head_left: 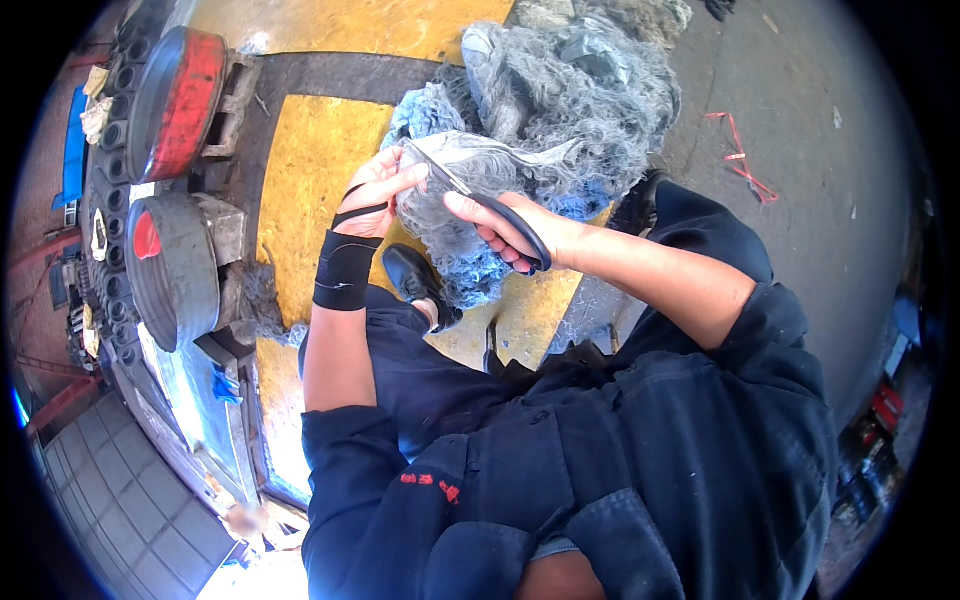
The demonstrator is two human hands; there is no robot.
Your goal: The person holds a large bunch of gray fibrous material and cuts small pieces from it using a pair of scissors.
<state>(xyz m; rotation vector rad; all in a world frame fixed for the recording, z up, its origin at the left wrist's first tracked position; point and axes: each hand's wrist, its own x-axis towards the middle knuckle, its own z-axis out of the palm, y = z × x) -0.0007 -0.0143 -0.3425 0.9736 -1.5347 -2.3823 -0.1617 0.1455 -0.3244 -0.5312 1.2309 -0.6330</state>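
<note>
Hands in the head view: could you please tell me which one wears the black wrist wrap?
It is the left hand, with the black wrap around its wrist; the right hand, which holds the scissors, has a bare wrist.

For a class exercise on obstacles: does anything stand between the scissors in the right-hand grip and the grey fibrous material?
Nothing visible does: the scissors overlap the grey fibrous material in this view. The left-hand grip is close to their tips.
</note>
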